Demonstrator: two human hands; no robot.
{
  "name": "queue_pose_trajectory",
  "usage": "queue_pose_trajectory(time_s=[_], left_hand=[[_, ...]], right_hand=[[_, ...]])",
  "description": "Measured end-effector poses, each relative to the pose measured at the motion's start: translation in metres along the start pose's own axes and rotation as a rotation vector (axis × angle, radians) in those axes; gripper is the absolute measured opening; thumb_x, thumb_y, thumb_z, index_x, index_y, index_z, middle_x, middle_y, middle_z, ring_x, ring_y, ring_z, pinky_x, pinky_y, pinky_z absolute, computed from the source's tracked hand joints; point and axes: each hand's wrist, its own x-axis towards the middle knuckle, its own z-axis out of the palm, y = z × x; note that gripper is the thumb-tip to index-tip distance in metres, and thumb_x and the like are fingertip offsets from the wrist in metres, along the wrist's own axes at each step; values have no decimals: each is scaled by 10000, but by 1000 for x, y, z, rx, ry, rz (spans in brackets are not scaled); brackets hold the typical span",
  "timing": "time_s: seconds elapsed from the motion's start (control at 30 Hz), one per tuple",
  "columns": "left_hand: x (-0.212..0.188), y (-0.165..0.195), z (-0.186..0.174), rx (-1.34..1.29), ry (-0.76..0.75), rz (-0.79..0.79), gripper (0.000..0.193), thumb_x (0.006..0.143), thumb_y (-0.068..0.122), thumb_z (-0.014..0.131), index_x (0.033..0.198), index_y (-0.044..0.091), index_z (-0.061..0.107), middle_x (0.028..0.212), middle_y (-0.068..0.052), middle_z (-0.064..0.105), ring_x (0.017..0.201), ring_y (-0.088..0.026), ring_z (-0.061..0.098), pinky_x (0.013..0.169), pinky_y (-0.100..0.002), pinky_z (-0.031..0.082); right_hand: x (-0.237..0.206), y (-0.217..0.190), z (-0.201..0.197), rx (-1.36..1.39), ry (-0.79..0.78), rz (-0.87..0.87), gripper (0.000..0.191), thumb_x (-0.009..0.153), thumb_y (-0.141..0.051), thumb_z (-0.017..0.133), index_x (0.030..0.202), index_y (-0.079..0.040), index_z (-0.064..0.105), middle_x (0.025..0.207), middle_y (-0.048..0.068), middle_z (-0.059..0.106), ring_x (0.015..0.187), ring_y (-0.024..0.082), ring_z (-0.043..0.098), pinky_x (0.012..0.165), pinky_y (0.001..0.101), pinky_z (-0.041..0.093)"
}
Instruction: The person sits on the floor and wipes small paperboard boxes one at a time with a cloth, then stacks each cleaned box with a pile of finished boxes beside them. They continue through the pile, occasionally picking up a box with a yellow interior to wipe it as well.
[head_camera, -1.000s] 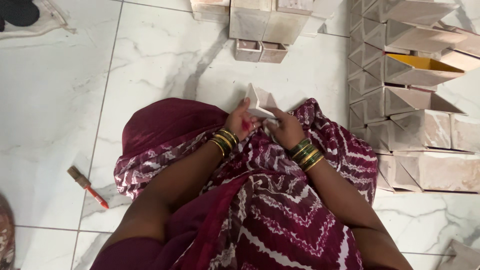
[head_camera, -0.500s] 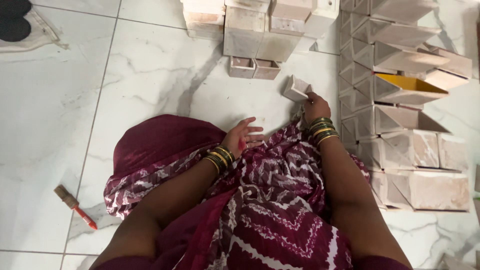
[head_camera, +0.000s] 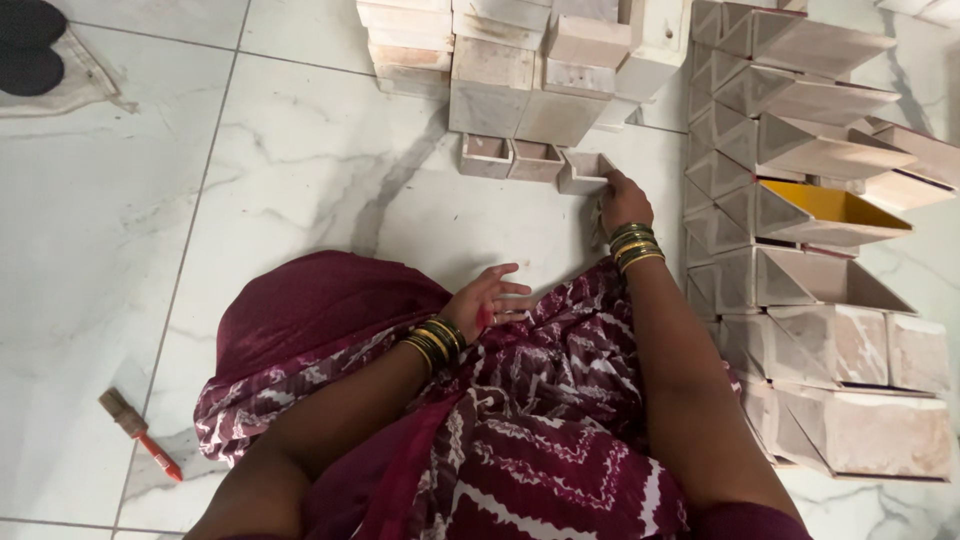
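Right hand (head_camera: 622, 200) reaching out at 12 o'clock, fingers closing on the small open box (head_camera: 584, 172) and pressing it onto the marble floor (head_camera: 300, 190); half a second earlier, carrying that box in mid-air, nearer the lap. Box now sitting third in a row, touching the second of two like boxes (head_camera: 510, 158) at its 9 o'clock, just below the stack of pale cartons (head_camera: 520, 60). Left hand (head_camera: 487, 300) resting on the maroon patterned cloth (head_camera: 540, 420) over the knee, fingers spread loosely, holding nothing, a red smear showing on the palm; position much the same as before. Tall stack of folded triangular cartons (head_camera: 800, 200) standing at 3 o'clock of the right hand, one showing a yellow inside. Red-handled brush (head_camera: 140, 435) lying at 8 o'clock on the floor, well apart from both hands, unmoved.
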Motion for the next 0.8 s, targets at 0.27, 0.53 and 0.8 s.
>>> queue_pose_trajectory(time_s=[0.27, 0.53, 0.8], left_hand=[[3, 0, -2, -9, -17, -16, 647, 1020, 487, 441, 1532, 98, 360, 1342, -224, 580, 1250, -353, 608, 1071, -490, 508], [4, 0, -1, 28, -17, -8, 635, 1030, 490, 415, 1525, 94, 371, 1320, -217, 589, 1247, -348, 610, 1069, -491, 513], [5, 0, 2, 64, -2, -12, 631, 1042, 499, 375, 1523, 91, 369, 1298, -217, 616, 1228, -334, 630, 1060, -485, 525]], right_hand=[[16, -13, 8, 33, -30, 69, 291, 993, -213, 508, 1238, -196, 665, 1134, 161, 717, 1015, 415, 669, 880, 518, 527], [20, -10, 10, -4, -40, 49, 264, 985, -218, 521, 1208, -191, 661, 1135, 162, 716, 1018, 417, 664, 869, 521, 525], [18, -10, 11, -13, -57, 18, 272, 978, -224, 528, 1215, -171, 650, 1156, 157, 705, 1022, 413, 662, 868, 521, 522]])
